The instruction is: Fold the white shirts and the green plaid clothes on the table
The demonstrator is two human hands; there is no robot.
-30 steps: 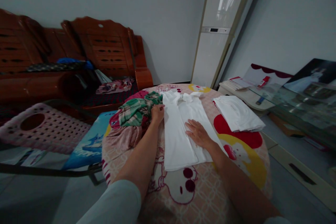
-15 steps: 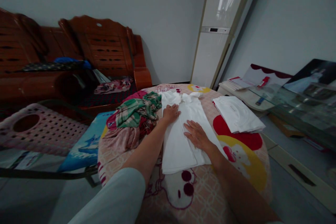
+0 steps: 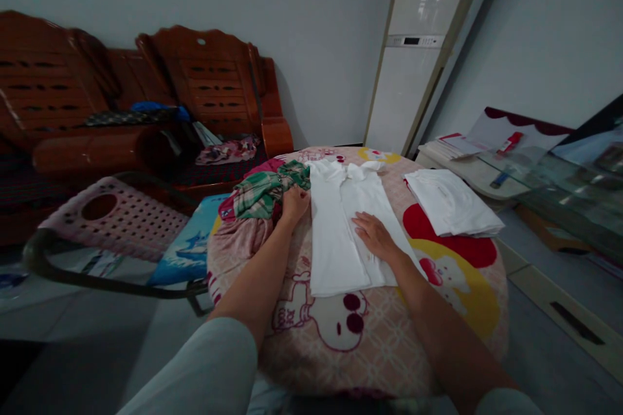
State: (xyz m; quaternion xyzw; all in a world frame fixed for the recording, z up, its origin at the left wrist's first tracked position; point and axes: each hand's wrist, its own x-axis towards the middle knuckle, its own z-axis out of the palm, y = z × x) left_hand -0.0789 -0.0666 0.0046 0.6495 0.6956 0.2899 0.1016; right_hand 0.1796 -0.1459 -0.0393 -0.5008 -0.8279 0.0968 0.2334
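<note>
A white garment (image 3: 333,233), folded into a long shape with ruffled or bunched cloth at its far end, lies across the middle of the round table. My right hand (image 3: 374,237) rests flat on its right half, fingers stretched out. Just off the garment's left edge is my left hand (image 3: 295,203), its fingers curled closed beside a green plaid cloth (image 3: 260,193). Whether cloth is pinched in those fingers is hidden. Below the plaid cloth a dusty-pink cloth (image 3: 243,237) lies crumpled in the same heap.
A folded white stack (image 3: 450,201) sits on the patterned tablecloth (image 3: 389,337) at the right. Left of the table stands a woven chair (image 3: 141,220) with a blue cushion (image 3: 189,246). A glass shelf (image 3: 559,191) is at the right, a wooden sofa (image 3: 214,84) behind.
My left hand has left the white garment and moved left to the plaid cloth, its fingers curling. My right hand stays on the garment. The view has shifted slightly left.
</note>
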